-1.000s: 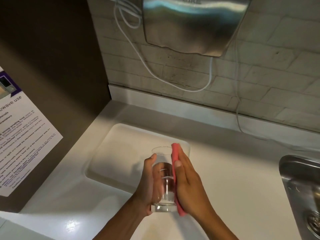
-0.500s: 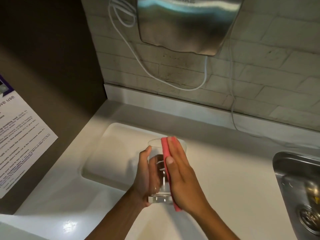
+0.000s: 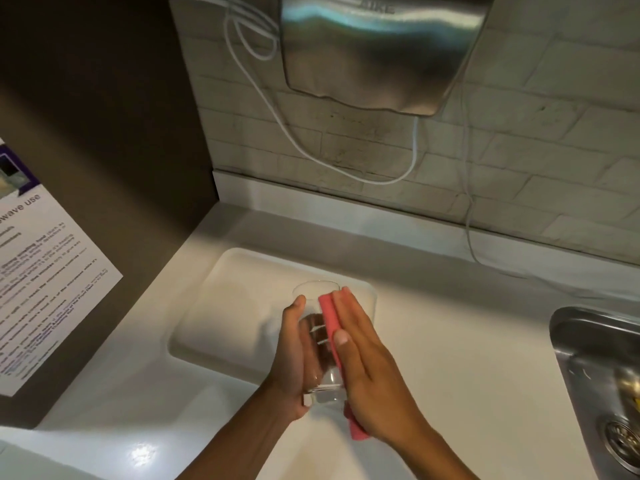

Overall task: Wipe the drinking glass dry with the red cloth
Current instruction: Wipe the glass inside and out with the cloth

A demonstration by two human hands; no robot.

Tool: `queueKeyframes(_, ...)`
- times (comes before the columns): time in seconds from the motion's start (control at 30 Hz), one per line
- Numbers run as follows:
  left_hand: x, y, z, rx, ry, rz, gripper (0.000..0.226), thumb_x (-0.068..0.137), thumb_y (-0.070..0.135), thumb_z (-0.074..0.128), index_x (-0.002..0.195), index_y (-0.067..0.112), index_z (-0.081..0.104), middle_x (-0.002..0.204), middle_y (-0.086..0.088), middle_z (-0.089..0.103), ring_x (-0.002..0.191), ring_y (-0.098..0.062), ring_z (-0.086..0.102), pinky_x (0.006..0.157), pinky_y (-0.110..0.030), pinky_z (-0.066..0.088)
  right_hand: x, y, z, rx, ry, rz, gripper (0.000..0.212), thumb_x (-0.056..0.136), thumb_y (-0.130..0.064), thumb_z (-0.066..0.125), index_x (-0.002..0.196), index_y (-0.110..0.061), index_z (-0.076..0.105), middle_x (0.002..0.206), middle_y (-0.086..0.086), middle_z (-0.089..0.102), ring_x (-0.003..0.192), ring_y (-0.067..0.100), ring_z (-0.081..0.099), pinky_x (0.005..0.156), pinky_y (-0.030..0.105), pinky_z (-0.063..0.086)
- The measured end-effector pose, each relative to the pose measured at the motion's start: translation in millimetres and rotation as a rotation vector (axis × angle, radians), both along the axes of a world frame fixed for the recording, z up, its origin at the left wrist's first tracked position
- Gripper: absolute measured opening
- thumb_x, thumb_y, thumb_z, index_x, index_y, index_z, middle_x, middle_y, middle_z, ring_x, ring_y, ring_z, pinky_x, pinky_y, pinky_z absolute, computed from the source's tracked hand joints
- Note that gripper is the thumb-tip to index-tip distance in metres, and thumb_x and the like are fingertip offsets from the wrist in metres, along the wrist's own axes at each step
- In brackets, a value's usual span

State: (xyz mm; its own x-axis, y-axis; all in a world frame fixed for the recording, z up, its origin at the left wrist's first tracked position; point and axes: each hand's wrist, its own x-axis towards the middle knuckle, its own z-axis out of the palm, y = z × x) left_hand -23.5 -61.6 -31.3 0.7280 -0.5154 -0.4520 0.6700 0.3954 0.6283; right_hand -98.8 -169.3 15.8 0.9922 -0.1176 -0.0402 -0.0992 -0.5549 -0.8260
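Observation:
A clear drinking glass (image 3: 320,344) is held upright above the white counter, its rim tilted slightly away from me. My left hand (image 3: 292,358) wraps around its left side, thumb pointing up toward the rim. My right hand (image 3: 370,365) lies flat against the glass's right side and presses a folded red cloth (image 3: 330,318) onto it. The cloth runs from the rim down past the base, and its lower end (image 3: 356,429) sticks out under my palm. Most of the cloth is hidden by my right hand.
A shallow recessed drain area (image 3: 221,306) is set into the white counter (image 3: 450,358) below the glass. A steel sink (image 3: 602,375) lies at the right edge. A metal hand dryer (image 3: 377,50) and white cables (image 3: 346,168) hang on the brick wall. A printed notice (image 3: 41,278) is on the dark left panel.
My right hand with the cloth has slid a little along the glass's side while my left hand kept hold. The view shifted slightly; the glass stays over the counter.

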Motion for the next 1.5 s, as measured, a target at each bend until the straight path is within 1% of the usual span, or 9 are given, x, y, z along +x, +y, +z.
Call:
queueKeyframes(0.13,-13.8,-7.0,0.7,0.052,0.016,-0.033,0.086,0.078,0.076,0.059,0.125,0.005,0.076,0.13,-0.031,0.072,0.126,-0.049,0.066,0.108,-0.063,0.051,20.6,-14.5,14.5,0.186,0.049,-0.136,0.046,0.105,-0.053,0.022,0.151,-0.057,0.021,0.146,-0.044,0.023,0.135,-0.012,0.029,0.093,-0.008,0.024)
queueKeyframes(0.3,7.2,0.3,2.8,0.062,0.026,0.032,0.077,0.094,0.07,0.046,0.132,0.009,0.073,0.129,-0.024,0.075,0.122,-0.043,0.071,0.11,-0.057,0.052,-3.9,6.2,0.0,-0.038,-0.033,0.027,0.052,0.1,-0.066,0.015,0.151,-0.061,0.008,0.157,-0.045,-0.003,0.145,-0.017,0.0,0.118,0.017,0.006)
queueKeyframes(0.47,-6.2,-3.5,-0.8,0.11,0.044,-0.026,0.086,0.092,0.075,0.045,0.128,0.002,0.072,0.136,-0.034,0.066,0.132,-0.052,0.06,0.113,-0.067,0.045,15.0,-14.9,10.3,0.189,0.088,-0.132,0.043,0.104,-0.056,0.022,0.146,-0.063,0.022,0.159,-0.024,0.032,0.142,0.004,0.039,0.114,0.026,0.037)
queueKeyframes(0.63,17.3,4.4,5.7,0.089,0.05,0.036,0.085,0.095,0.079,0.038,0.113,0.009,0.082,0.117,-0.023,0.079,0.109,-0.038,0.077,0.093,-0.051,0.061,-9.0,8.4,-3.5,-0.066,-0.034,0.062,0.049,0.103,-0.062,0.015,0.151,-0.061,0.009,0.159,-0.042,0.0,0.146,-0.016,0.002,0.118,0.017,0.006)
queueKeyframes(0.83,0.4,-1.1,-0.8,0.171,0.082,0.031,0.079,0.095,0.077,0.038,0.113,0.015,0.082,0.124,-0.022,0.077,0.119,-0.042,0.072,0.106,-0.061,0.055,20.3,-10.0,-0.6,0.139,0.149,-0.072,0.054,0.101,-0.058,0.022,0.154,-0.052,0.016,0.162,-0.021,0.028,0.145,0.011,0.037,0.115,0.03,0.034)
queueKeyframes(1.03,14.4,14.9,0.7,0.179,0.104,0.125,0.098,0.087,0.082,0.044,0.132,-0.002,0.067,0.13,-0.036,0.068,0.119,-0.046,0.069,0.11,-0.063,0.048,-16.2,12.2,-10.1,0.059,0.085,0.123,0.06,0.101,-0.053,0.022,0.158,-0.04,0.014,0.163,-0.03,0.005,0.139,-0.025,0.007,0.114,0.002,0.01)
queueKeyframes(1.13,4.5,11.7,-3.5,0.193,0.117,0.133,0.092,0.092,0.079,0.037,0.126,0.001,0.073,0.132,-0.033,0.069,0.129,-0.048,0.065,0.111,-0.063,0.049,-3.7,4.3,-9.3,0.182,0.2,-0.011,0.057,0.101,-0.056,0.025,0.156,-0.047,0.018,0.163,-0.023,0.024,0.143,0.0,0.034,0.118,0.024,0.03)
queueKeyframes(1.3,15.5,11.1,-1.0,0.132,0.095,0.163,0.086,0.087,0.083,0.04,0.098,0.008,0.081,0.102,-0.021,0.075,0.096,-0.036,0.075,0.088,-0.048,0.06,-12.0,12.8,-7.6,-0.075,0.003,0.075,0.048,0.106,-0.051,0.021,0.153,-0.057,0.014,0.16,-0.038,0.006,0.148,-0.012,0.009,0.106,-0.005,0.005)
queueKeyframes(1.5,1.3,1.8,-3.1,0.187,0.108,0.154,0.091,0.092,0.08,0.035,0.111,0.003,0.08,0.121,-0.031,0.074,0.119,-0.044,0.071,0.105,-0.059,0.056,-6.9,-3.7,-10.0,0.198,0.135,-0.044,0.044,0.104,-0.054,0.026,0.147,-0.059,0.027,0.157,-0.03,0.03,0.144,0.0,0.034,0.118,0.022,0.029)
